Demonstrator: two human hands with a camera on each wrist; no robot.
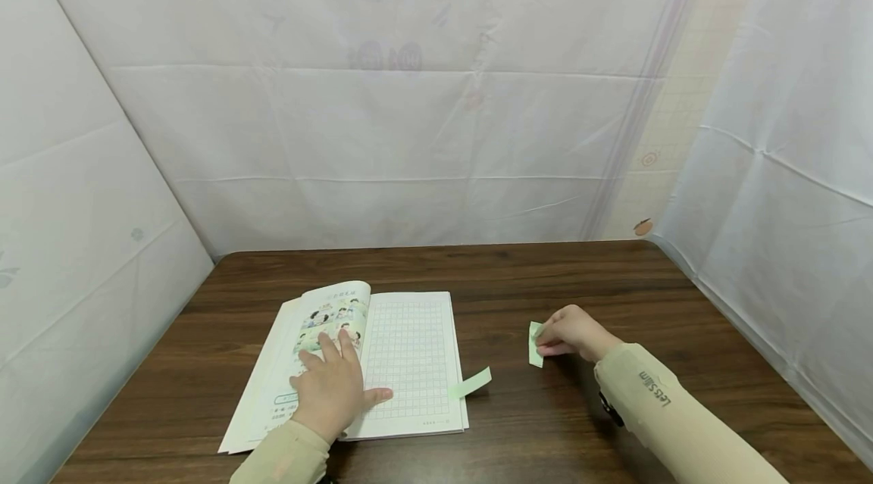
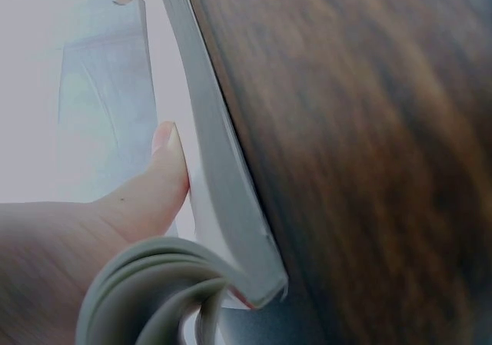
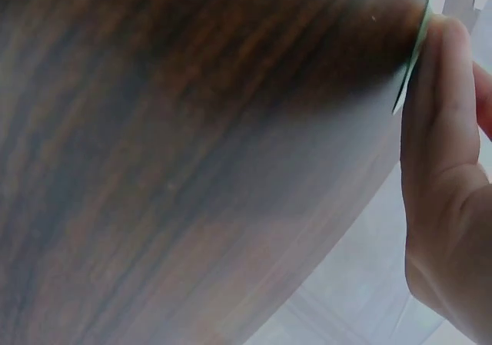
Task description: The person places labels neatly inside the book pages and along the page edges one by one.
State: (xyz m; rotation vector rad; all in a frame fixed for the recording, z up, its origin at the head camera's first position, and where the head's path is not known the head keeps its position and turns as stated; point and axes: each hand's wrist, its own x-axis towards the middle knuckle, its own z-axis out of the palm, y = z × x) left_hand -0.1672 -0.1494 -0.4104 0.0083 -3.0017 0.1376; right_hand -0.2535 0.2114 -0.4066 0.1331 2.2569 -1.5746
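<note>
An open book (image 1: 409,355) lies on the table, with a printed picture page on its left side and a grid page on its right. My left hand (image 1: 332,385) rests spread across the pages near the spine, the thumb reaching onto the grid page. From the book's right edge sticks out a pale green paper strip (image 1: 475,382), its outer end lifted. My right hand (image 1: 573,332) pinches a green sticky note (image 1: 535,345) between thumb and fingers, to the right of the book. In the right wrist view the note (image 3: 419,57) shows edge-on at the fingertips.
The dark wood-grain table (image 1: 423,266) runs back to a white cloth backdrop (image 1: 382,128). More white cloth (image 1: 784,128) hangs along the right side, and another sheet (image 1: 75,226) along the left.
</note>
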